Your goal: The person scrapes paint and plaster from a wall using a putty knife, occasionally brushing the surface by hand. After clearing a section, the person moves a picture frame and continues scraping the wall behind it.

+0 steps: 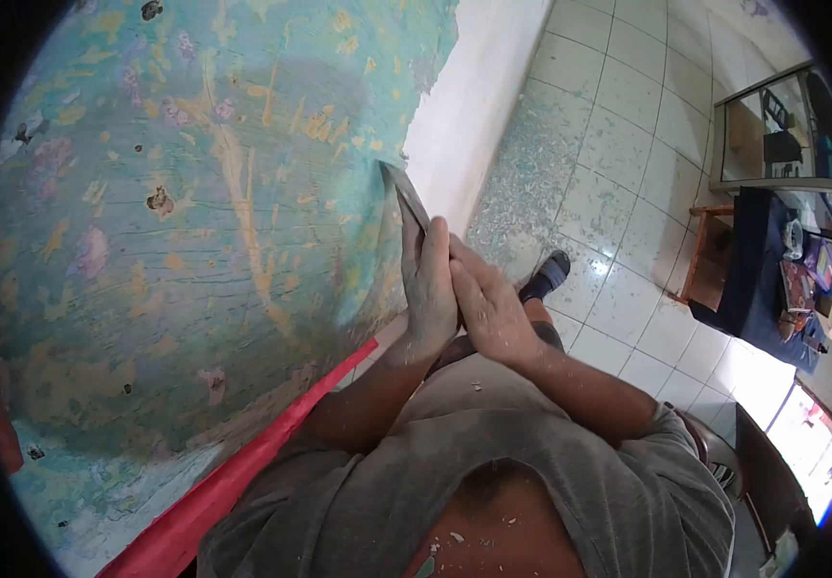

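A scraper with a flat, greyish metal blade points up and to the left, its tip at the painted wall, close to where the green paint gives way to a white strip. My left hand is closed around the scraper's lower part. Pressed against it from the right, my right hand is closed too, its fingers partly behind the left hand. The handle is hidden between my palms. Pale dust and flakes cover both hands and forearms.
Paint chips lie on the tiled floor along the wall. A red strip slants past my left arm. To the right stand a glass cabinet and a dark-covered table with items on it. My shoe rests on the tiles.
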Available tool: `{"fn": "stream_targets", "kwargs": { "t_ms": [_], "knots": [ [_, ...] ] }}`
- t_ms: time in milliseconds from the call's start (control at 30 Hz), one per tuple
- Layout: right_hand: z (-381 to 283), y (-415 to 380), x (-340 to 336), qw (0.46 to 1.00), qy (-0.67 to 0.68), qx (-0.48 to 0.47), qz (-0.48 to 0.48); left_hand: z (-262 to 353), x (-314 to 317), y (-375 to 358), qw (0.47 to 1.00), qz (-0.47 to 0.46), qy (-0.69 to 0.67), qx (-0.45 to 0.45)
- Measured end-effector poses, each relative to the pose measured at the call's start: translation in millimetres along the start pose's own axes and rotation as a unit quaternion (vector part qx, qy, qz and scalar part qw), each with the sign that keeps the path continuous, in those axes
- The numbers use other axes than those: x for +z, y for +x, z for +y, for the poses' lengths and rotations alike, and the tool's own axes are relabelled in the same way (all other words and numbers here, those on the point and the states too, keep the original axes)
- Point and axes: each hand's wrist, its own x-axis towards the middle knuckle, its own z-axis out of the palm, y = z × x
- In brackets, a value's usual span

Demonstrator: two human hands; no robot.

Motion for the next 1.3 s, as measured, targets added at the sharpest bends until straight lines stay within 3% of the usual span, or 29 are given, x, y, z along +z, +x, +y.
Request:
{"fn": "stream_targets", "kwargs": {
  "t_ms": [33,100,133,167,200,367,467,500,533,567,600,633,667,700,733,767,800,867,967,1000,1067,1200,1300],
  "knots": [
    [6,1,3,0.999,-0.012,-0.027,0.015,4,-2,-5,0.997,0.006,-0.022,-0.069],
    [6,4,4,0.998,-0.022,-0.047,0.027,-13,-7,29,0.999,-0.005,0.025,-0.028],
    [-2,14,-1,0.998,0.018,0.062,0.009,-11,-5,39,0.997,-0.019,0.071,0.014],
    [-8,23,-5,0.985,0.055,0.165,-0.008,0,-3,38,0.996,-0.043,0.06,-0.054],
    [-8,18,-7,0.985,0.054,0.162,-0.007,1,-1,38,0.996,-0.045,0.059,-0.051],
    [8,8,-6,0.996,-0.042,-0.073,0.028,-11,2,41,0.999,-0.013,0.041,0.013],
    [24,19,-10,0.999,0.05,0.018,-0.001,-32,-7,34,0.999,0.005,0.031,0.038],
    [20,13,-9,0.999,0.05,0.02,-0.002,-49,-20,29,0.945,-0.003,0.256,0.202],
    [12,9,-11,1.0,0.016,0.011,0.006,-56,-24,28,0.816,-0.011,0.457,0.355],
    [6,5,-12,1.0,-0.017,0.003,0.014,-39,-7,18,0.815,-0.012,0.456,0.356],
    [3,4,-10,1.0,-0.016,0.002,0.013,-7,21,4,0.94,0.051,0.263,0.211],
    [1,5,-6,0.999,-0.026,-0.031,0.028,10,35,-2,0.991,0.109,0.051,0.049],
    [-1,5,-4,0.996,-0.037,-0.063,0.044,9,28,9,0.991,0.109,0.052,0.05],
    [-5,6,-7,0.997,-0.036,-0.059,0.045,5,14,25,0.995,0.052,0.071,0.036],
    [-11,12,-12,0.999,-0.004,0.052,0.011,2,7,33,0.996,-0.005,0.087,0.025],
    [-16,21,-19,0.988,0.023,0.152,-0.021,-4,14,33,0.996,0.015,0.066,0.06],
    [-12,17,-19,0.988,0.023,0.153,-0.021,-7,14,26,0.996,0.015,0.065,0.059],
    [1,9,-17,0.998,-0.041,-0.024,0.04,-8,16,21,0.984,0.005,0.156,0.081],
    [7,5,-9,0.994,-0.04,-0.08,0.06,-6,16,32,0.988,0.015,0.132,0.074],
    [7,8,-11,0.994,-0.04,-0.077,0.059,-8,15,32,0.99,0.02,0.121,0.066],
    [0,22,-19,0.999,-0.006,0.048,0.01,-10,15,33,0.994,0.027,0.096,0.055],
    [-4,7,-19,0.999,-0.027,0.016,0.012,-22,14,33,0.987,0.033,0.135,0.084],
    [-1,9,-9,0.995,-0.027,-0.066,0.071,-22,8,49,0.994,0.02,0.073,0.073]
  ]
}}
